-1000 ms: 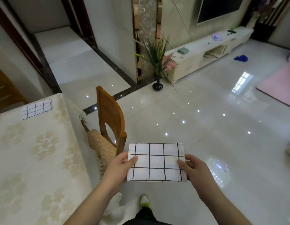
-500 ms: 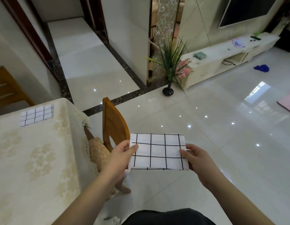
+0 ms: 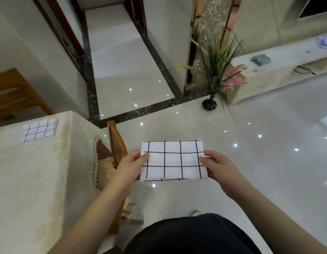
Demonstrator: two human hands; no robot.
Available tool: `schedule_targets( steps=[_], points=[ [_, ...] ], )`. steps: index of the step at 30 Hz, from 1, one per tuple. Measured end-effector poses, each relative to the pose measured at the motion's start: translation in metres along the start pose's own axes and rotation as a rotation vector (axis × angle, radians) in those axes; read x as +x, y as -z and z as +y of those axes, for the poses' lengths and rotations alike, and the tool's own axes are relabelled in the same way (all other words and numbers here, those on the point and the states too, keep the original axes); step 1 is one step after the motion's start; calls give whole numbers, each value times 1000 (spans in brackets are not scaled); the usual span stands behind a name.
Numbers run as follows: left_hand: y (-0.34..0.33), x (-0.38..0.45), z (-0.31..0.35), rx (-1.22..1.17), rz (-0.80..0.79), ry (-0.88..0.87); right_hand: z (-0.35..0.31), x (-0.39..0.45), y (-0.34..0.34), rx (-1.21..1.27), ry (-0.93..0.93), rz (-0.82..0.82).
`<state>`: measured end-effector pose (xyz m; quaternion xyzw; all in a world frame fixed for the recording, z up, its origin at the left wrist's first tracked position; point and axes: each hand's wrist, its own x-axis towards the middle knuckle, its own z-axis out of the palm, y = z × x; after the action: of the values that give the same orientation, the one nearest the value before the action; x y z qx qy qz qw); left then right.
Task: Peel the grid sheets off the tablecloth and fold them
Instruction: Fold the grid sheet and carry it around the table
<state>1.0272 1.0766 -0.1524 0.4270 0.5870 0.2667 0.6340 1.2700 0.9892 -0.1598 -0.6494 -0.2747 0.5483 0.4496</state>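
Observation:
A folded white sheet with a black grid [image 3: 174,160] is held flat in the air in front of me, over the floor. My left hand [image 3: 130,166] pinches its left edge, thumb on top. My right hand [image 3: 220,168] pinches its right edge the same way. A second grid sheet [image 3: 39,130] lies flat on the cream tablecloth [image 3: 30,180] near the table's far corner, well left of both hands.
A wooden chair [image 3: 116,143] with a tan cushion stands against the table's right side, just left of my left hand. A black vase with a plant [image 3: 210,103] and a white TV cabinet [image 3: 279,70] stand across the glossy tiled floor. Another wooden chair [image 3: 16,96] is at far left.
The view has swung left and the table with its second sheet has come closer into view. Both hands keep their pinch on the folded sheet, which now sits slightly higher.

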Motion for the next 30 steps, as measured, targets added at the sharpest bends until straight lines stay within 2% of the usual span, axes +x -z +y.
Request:
schedule_targets(
  steps=[5, 11, 16, 30],
  points=[
    [-32, 29, 25, 25, 59, -63, -31, 58, 33, -92, 19, -95],
    [-39, 67, 43, -6, 193, -47, -58, 120, 35, -122, 35, -176],
    [-27, 108, 58, 124, 277, -116, -76, 181, 17, -163, 31, -201],
    [39, 246, 126, -41, 311, -77, -163, 352, -68, -297, 44, -270]
  ],
)
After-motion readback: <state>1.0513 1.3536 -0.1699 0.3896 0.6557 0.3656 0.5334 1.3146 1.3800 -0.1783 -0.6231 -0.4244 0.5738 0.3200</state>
